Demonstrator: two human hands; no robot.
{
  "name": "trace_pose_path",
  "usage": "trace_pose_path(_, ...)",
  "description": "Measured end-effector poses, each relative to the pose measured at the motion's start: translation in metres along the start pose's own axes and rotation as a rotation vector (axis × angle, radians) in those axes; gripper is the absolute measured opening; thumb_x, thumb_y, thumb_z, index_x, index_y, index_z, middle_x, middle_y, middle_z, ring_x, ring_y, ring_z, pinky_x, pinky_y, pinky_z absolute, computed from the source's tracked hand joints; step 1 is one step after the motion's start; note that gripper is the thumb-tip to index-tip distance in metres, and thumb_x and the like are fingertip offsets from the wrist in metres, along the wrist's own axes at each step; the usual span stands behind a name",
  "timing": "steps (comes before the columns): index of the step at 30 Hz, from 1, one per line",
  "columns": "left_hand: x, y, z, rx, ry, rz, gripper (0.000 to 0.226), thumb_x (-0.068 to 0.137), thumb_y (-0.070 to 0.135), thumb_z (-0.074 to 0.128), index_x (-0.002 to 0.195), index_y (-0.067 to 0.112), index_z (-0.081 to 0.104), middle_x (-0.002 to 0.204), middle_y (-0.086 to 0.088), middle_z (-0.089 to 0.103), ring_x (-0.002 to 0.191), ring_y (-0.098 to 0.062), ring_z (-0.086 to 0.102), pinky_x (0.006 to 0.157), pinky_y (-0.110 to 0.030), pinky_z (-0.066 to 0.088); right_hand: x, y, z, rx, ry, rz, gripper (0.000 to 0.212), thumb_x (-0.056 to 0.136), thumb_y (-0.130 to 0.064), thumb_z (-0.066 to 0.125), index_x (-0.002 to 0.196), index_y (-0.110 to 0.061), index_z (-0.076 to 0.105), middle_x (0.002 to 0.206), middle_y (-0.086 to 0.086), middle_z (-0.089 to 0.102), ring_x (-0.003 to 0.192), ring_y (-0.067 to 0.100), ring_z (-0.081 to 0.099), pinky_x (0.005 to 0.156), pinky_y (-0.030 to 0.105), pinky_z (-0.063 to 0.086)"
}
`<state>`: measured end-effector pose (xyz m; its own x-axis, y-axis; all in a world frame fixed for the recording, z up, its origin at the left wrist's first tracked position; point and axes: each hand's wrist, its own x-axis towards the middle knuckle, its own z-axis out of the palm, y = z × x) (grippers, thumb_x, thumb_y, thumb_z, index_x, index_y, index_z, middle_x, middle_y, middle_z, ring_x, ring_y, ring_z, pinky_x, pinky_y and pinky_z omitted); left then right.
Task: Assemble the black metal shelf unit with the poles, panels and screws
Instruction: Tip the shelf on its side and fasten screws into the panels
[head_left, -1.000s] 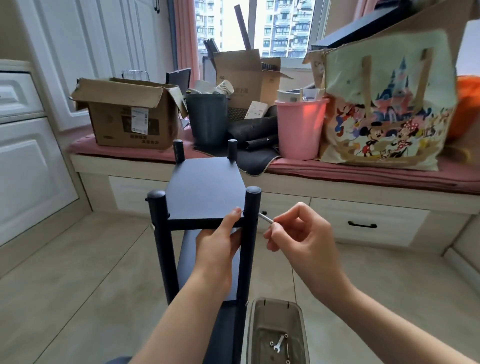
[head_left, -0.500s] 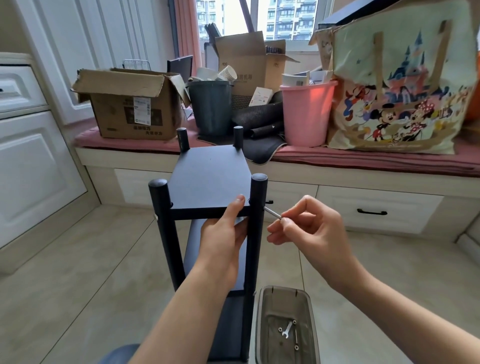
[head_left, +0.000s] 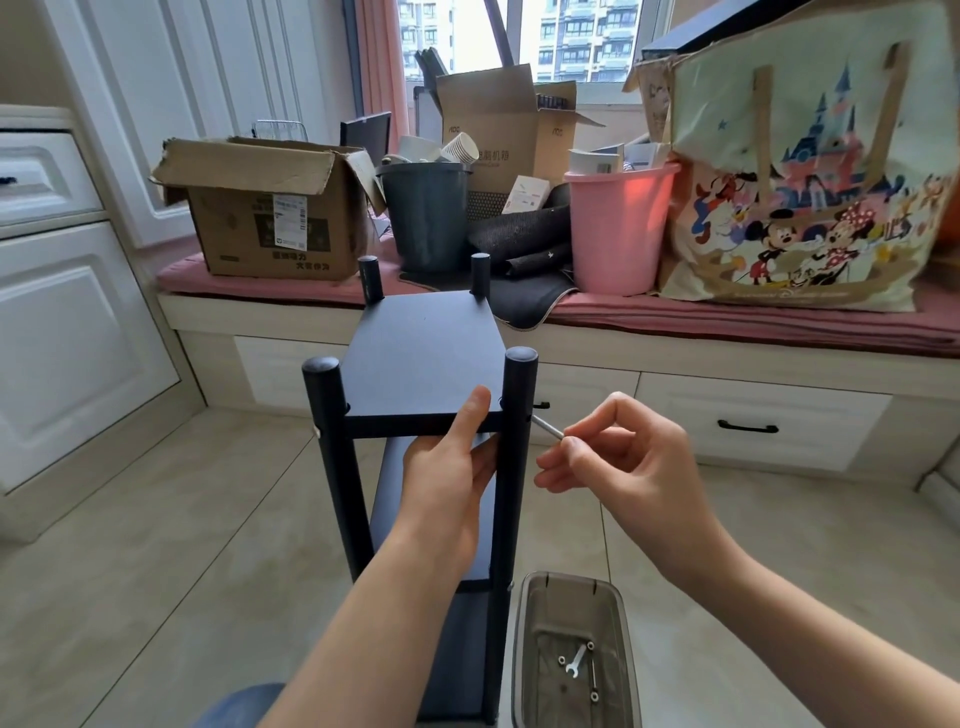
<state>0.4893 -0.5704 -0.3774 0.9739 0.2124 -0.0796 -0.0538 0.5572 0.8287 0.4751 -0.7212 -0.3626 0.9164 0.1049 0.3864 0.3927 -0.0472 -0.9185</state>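
Observation:
The black shelf unit stands upright on the floor, its top panel (head_left: 421, 358) set between four poles. My left hand (head_left: 449, 467) grips the panel's front edge, thumb on top and fingers underneath, beside the front right pole (head_left: 517, 441). My right hand (head_left: 618, 457) pinches a thin silver screw (head_left: 546, 426) whose tip meets the outer side of that pole at panel height. Lower panels show under my left forearm. The front left pole (head_left: 332, 457) stands free.
A clear plastic box (head_left: 535, 675) on the floor at my right holds a small wrench (head_left: 575, 661) and loose screws. Behind, a window bench carries cardboard boxes (head_left: 265, 208), a dark bin, a pink bucket (head_left: 618, 228) and a printed tote bag. White cabinets line the left.
My view has shifted slightly, so the shelf sits higher in frame. Both hands keep their holds, with the screw still at the front right pole.

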Motion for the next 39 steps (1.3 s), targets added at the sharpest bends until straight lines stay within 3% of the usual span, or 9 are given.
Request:
trace_pose_path(9, -0.001, 0.0, 0.0, 0.009, -0.007, 0.007, 0.042, 0.092, 0.026, 0.068, 0.128, 0.004, 0.063, 0.1, -0.004, 0.076, 0.097, -0.028, 0.074, 0.1, -0.042, 0.054, 0.002, 0.003, 0.001, 0.019, -0.02, 0.012, 0.008, 0.091, 0.011, 0.057, 0.085, 0.007, 0.054, 0.075, 0.017, 0.073, 0.068, 0.031, 0.073, 0.066, 0.035, 0.06)
trace_pose_path(15, 0.0, -0.001, -0.001, 0.039, -0.016, 0.01, 0.04, 0.092, 0.027, 0.067, 0.126, 0.006, 0.064, 0.109, -0.011, 0.076, 0.1, -0.032, 0.073, 0.103, -0.045, 0.052, 0.006, 0.003, 0.001, 0.085, -0.003, 0.034, 0.002, 0.093, 0.008, 0.056, 0.092, 0.008, 0.058, 0.078, 0.019, 0.074, 0.071, 0.033, 0.073, 0.069, 0.038, 0.061)
trace_pose_path(20, -0.001, -0.001, -0.001, 0.034, -0.027, 0.008, 0.033, 0.092, 0.027, 0.067, 0.117, 0.007, 0.067, 0.105, -0.012, 0.076, 0.099, -0.032, 0.074, 0.103, -0.044, 0.052, 0.008, 0.008, 0.005, 0.004, 0.006, -0.026, 0.007, 0.089, 0.007, 0.063, 0.088, 0.0, 0.064, 0.078, 0.016, 0.073, 0.071, 0.03, 0.073, 0.068, 0.039, 0.06)
trace_pose_path(31, -0.006, 0.003, 0.001, 0.031, -0.081, 0.04, 0.012, 0.095, 0.023, 0.063, 0.1, 0.014, 0.071, 0.089, -0.005, 0.078, 0.09, -0.029, 0.075, 0.096, -0.04, 0.054, 0.013, 0.009, 0.01, 0.005, 0.023, -0.02, 0.006, 0.087, 0.0, 0.069, 0.091, -0.003, 0.068, 0.079, 0.011, 0.075, 0.071, 0.024, 0.073, 0.071, 0.033, 0.06)
trace_pose_path(39, -0.006, 0.004, 0.0, 0.016, -0.079, 0.045, 0.013, 0.095, 0.022, 0.063, 0.105, 0.016, 0.07, 0.093, -0.004, 0.078, 0.092, -0.029, 0.075, 0.098, -0.042, 0.053, 0.014, 0.007, 0.011, -0.026, 0.036, -0.029, 0.007, 0.084, 0.0, 0.073, 0.089, -0.003, 0.069, 0.079, 0.009, 0.074, 0.071, 0.022, 0.073, 0.071, 0.029, 0.06)
